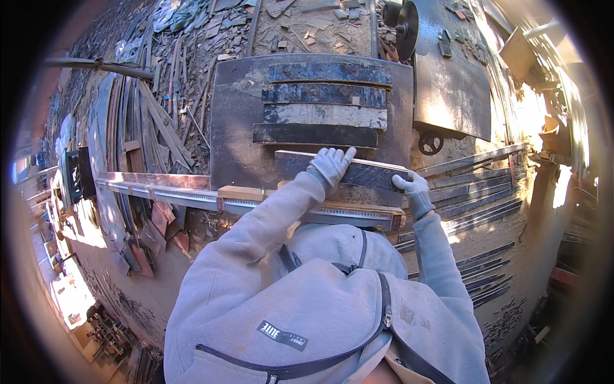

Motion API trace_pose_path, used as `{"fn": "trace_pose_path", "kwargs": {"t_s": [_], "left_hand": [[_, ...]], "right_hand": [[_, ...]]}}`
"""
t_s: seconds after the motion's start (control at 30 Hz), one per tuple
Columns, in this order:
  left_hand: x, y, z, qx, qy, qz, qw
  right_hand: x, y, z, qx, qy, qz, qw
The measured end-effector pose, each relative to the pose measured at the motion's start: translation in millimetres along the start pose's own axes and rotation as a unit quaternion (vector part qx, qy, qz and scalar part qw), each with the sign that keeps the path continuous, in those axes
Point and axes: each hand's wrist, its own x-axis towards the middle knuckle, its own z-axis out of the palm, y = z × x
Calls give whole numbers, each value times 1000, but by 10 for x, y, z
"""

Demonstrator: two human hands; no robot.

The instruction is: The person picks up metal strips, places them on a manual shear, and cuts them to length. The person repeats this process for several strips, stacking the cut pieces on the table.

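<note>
A dark-faced wooden board (368, 176) with a pale edge lies slantwise at the near side of a metal table (233, 121). My left hand (330, 169), in a pale glove, holds its far edge near the middle, fingers over the top. At the board's right end, my gloved right hand (412, 191) grips the corner. Beyond them lie a black board (313, 135), a worn whitish board (325, 116) and two more dark boards (329, 73) in rows. Nearest my body, a wooden strip (246, 192) runs along a fence with a measuring scale (345, 213).
A round dark disc (407, 31) stands at the far right, beside a second metal table (451, 96) with a handwheel (430, 143) below. Long wooden strips (163, 115) lean at the left. Scraps (307, 35) cover the ground beyond. Stacked dark strips (476, 192) lie at the right.
</note>
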Motion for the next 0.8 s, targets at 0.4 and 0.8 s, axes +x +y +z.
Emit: {"fn": "trace_pose_path", "kwargs": {"t_s": [0.4, 0.8], "left_hand": [[-287, 148, 520, -842, 203, -469, 175], [195, 120, 1105, -810, 195, -549, 70]], "right_hand": [[278, -235, 652, -261, 137, -73, 953], [2139, -2728, 1486, -567, -13, -357, 743]]}}
